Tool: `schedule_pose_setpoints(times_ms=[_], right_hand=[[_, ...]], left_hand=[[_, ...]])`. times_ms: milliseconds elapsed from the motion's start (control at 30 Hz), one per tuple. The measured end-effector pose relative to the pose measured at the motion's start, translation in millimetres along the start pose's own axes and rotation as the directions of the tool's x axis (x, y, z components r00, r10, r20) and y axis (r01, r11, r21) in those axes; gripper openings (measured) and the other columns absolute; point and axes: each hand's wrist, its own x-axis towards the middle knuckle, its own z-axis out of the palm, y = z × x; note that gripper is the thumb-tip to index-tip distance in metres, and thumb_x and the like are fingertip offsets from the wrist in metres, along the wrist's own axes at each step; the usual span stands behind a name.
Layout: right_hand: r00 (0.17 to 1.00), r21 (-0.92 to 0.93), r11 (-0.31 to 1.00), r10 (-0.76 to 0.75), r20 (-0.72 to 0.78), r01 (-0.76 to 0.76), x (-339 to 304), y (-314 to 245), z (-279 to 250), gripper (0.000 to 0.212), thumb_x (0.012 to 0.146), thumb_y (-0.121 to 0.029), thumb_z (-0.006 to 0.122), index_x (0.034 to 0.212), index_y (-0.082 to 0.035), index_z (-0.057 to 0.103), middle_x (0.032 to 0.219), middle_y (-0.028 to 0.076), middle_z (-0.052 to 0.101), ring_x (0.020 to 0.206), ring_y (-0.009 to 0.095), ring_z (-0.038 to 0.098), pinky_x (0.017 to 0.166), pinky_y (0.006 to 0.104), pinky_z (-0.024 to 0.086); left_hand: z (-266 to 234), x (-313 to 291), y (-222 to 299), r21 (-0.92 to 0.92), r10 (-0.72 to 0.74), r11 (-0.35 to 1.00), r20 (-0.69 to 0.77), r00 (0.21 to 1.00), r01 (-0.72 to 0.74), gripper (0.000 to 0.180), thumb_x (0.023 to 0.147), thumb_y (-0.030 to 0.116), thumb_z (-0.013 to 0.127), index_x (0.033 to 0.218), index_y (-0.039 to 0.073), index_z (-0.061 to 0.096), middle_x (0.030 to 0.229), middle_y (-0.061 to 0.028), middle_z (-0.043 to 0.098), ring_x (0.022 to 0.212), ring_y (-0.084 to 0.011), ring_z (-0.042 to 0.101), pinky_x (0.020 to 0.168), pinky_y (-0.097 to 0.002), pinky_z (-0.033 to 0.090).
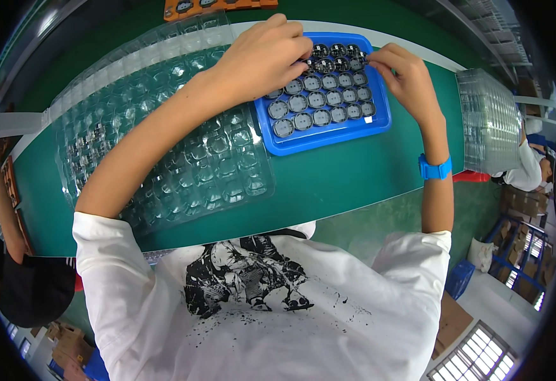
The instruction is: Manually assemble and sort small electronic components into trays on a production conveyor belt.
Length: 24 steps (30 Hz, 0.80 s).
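A blue tray (329, 141) holds rows of small round grey parts (321, 117). Shiny dark round parts (324, 66) fill its two far rows. My left hand (271, 54) reaches over the tray's far left corner. Its thumb and fingertips pinch at the left end of the second dark row, partly hiding the part there. At that row's right end, my right hand (400, 71) has its thumb and forefinger together by the tray's right rim. What its fingertips hold is too small to make out.
Left of the blue tray lies a large clear plastic blister tray (227, 168) with some dark parts (90, 149) in its left pockets. Stacked clear trays (491, 120) stand at the right end of the green table (348, 171). An orange tray (221, 5) sits at the far side. Another person's arm (1, 203) is at the left.
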Motion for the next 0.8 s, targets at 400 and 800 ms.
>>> schedule_pose_setpoints(times_ms=[400,800], right_hand=[[0.999,-0.075,0.997,-0.026,-0.043,0.023,-6.8,8.5,21.1,0.012,0.082,-0.005,0.07,0.094,-0.004,0.071,0.083,0.008,0.063,0.07,0.028,0.063,0.063,0.0364,0.051],[0.998,-0.042,0.999,-0.032,-0.048,0.03,-7.2,10.2,23.2,0.011,0.083,-0.006,0.069,0.094,-0.004,0.071,0.083,0.009,0.063,0.07,0.028,0.062,0.063,0.0363,0.05]], left_hand=[[19.1,-0.2,4.7,0.12,0.039,0.992,0.029,0.999,-0.042,0.008,0.08,0.013,0.07,0.083,0.005,0.07,0.086,-0.0069,0.061,0.091,-0.0259,0.057,0.079,-0.0394,0.05],[14.6,4.9,5.1,-0.011,-0.027,1.0,0.012,1.0,0.027,0.011,0.085,0.011,0.067,0.084,0.003,0.06,0.081,-0.0092,0.061,0.086,-0.0285,0.057,0.075,-0.0406,0.049]])
